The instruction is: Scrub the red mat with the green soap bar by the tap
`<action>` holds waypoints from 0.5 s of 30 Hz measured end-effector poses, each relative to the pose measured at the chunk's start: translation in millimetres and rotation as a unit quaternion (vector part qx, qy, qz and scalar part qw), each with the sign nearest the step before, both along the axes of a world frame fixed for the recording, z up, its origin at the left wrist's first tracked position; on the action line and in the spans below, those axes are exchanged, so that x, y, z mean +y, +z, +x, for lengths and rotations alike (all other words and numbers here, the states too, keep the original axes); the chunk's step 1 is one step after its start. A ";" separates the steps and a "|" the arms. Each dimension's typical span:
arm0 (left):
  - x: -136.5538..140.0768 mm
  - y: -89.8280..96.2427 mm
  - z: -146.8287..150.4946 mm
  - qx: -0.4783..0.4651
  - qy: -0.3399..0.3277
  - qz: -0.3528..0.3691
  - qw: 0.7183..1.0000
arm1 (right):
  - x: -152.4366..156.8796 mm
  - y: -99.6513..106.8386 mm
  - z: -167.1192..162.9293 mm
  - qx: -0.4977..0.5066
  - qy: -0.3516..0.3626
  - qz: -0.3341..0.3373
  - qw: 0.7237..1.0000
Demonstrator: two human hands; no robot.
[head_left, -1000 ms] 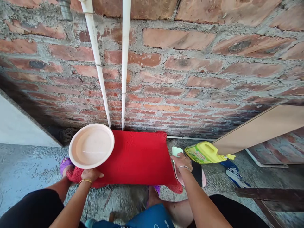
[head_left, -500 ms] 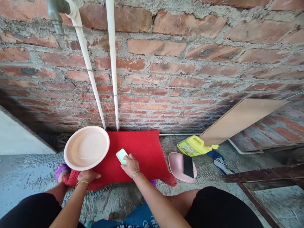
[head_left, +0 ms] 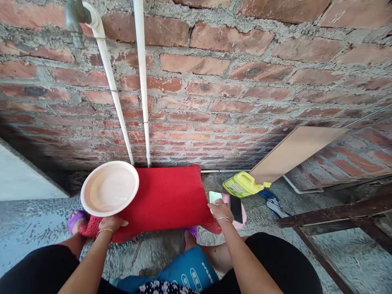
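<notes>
My left hand (head_left: 112,223) rests on the near edge of a red cloth (head_left: 168,196), against the front of a pale pink basin (head_left: 88,200). Its thumb sticks out to the right; the other fingers are partly hidden beneath the basin's rim. Water stands in the basin. My right hand (head_left: 221,209) grips a pale green rounded rectangular slab (head_left: 214,197) whose kind I cannot make out. That hand is over the left part of a pink plastic scoop-like dish (head_left: 244,215), beside a black phone (head_left: 235,208) lying on it.
A yellow detergent jug (head_left: 241,183) lies beyond the dish, with a blue and white item (head_left: 275,206) near it. A board (head_left: 297,151) leans by the brick wall. White pipes (head_left: 143,81) and a tap (head_left: 74,24) are at left. A dark wooden frame (head_left: 330,214) stands right.
My right hand has carried the pale green slab rightward from above the red cloth to the pink dish. My left hand stays by the basin. The view has shifted slightly right.
</notes>
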State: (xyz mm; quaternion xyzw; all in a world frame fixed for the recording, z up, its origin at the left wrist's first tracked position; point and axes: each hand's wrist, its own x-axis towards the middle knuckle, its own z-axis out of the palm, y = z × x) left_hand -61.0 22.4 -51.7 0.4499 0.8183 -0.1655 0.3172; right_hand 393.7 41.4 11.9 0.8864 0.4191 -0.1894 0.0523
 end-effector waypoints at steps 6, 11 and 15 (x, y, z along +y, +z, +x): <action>1.1 12.5 2.9 -0.011 -0.018 -0.029 0.999 | -33.2 -25.1 -99.6 0.090 0.171 0.045 0.980; 1.5 8.8 2.5 -0.008 -0.012 -0.033 0.999 | -48.3 -32.6 -112.9 0.089 0.215 0.004 0.972; 2.1 -2.1 -1.3 0.003 -0.002 -0.003 1.000 | -41.9 -21.7 -50.5 0.004 0.140 -0.065 0.988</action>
